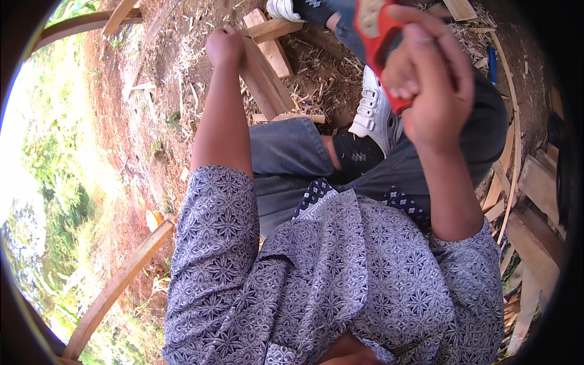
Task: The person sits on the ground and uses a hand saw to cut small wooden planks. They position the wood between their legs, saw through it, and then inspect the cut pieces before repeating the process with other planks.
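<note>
My right hand [441,91] is wrapped round the red grip of a handsaw [380,42], raised over my bent leg at the upper right. A pale insert shows in its handle, while most of the blade is blurred or cut off by the top edge. My left hand [225,45] is closed on the upper left edge of a brown wooden board [264,82], its fingertips partly hidden. The board slants down toward my trouser leg and lies over other wood pieces. The saw is apart from the board.
My white shoe [368,112] is between the board and the right hand. Another wooden plank [271,45] lies beyond the board. Shavings cover the dirt ground [182,67]. Wood offcuts [535,237] pile up at the right; a curved timber [115,292] stands at the lower left.
</note>
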The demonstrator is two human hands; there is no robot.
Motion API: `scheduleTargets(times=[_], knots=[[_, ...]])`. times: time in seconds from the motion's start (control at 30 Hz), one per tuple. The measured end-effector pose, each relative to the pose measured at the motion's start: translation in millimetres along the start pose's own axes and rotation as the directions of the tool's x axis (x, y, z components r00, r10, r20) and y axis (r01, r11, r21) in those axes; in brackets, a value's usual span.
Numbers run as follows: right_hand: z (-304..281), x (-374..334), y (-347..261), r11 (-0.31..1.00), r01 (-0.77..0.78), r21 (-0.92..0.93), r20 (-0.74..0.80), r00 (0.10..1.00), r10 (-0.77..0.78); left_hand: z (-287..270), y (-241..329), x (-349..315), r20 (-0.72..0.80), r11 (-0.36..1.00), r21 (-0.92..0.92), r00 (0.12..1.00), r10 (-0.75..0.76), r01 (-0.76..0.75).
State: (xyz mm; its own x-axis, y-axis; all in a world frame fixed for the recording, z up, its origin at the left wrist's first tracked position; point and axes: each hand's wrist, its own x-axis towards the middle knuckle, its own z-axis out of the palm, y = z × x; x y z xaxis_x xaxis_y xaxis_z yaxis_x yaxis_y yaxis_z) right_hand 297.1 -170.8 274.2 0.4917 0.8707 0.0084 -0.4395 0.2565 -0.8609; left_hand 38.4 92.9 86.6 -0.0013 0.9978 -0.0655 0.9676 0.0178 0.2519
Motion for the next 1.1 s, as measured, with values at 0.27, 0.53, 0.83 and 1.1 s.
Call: scheduleTargets(times=[0.27,0.53,0.83,1.1], knots=[[25.1,-31.8,68.8,0.971,-0.124,-0.203,0.001,0.992,0.127,-16.7,17.4,-8.8,0.072,0.997,-0.055,0.996,-0.046,0.05],[27.4,-32.6,89.2,0.96,-0.138,-0.245,0.035,0.988,0.151,-13.7,9.2,-3.2,0.035,0.999,-0.017,0.998,-0.047,0.048],[28.6,-36.0,84.2,0.959,-0.169,-0.229,0.023,0.984,0.178,-4.3,4.7,1.6,-0.021,1.0,0.005,1.0,-0.009,0.009],[30.6,-36.3,82.4,0.952,-0.18,-0.247,0.044,0.98,0.196,-7.0,5.3,1.2,-0.023,1.0,0.015,1.0,-0.001,0.001]])
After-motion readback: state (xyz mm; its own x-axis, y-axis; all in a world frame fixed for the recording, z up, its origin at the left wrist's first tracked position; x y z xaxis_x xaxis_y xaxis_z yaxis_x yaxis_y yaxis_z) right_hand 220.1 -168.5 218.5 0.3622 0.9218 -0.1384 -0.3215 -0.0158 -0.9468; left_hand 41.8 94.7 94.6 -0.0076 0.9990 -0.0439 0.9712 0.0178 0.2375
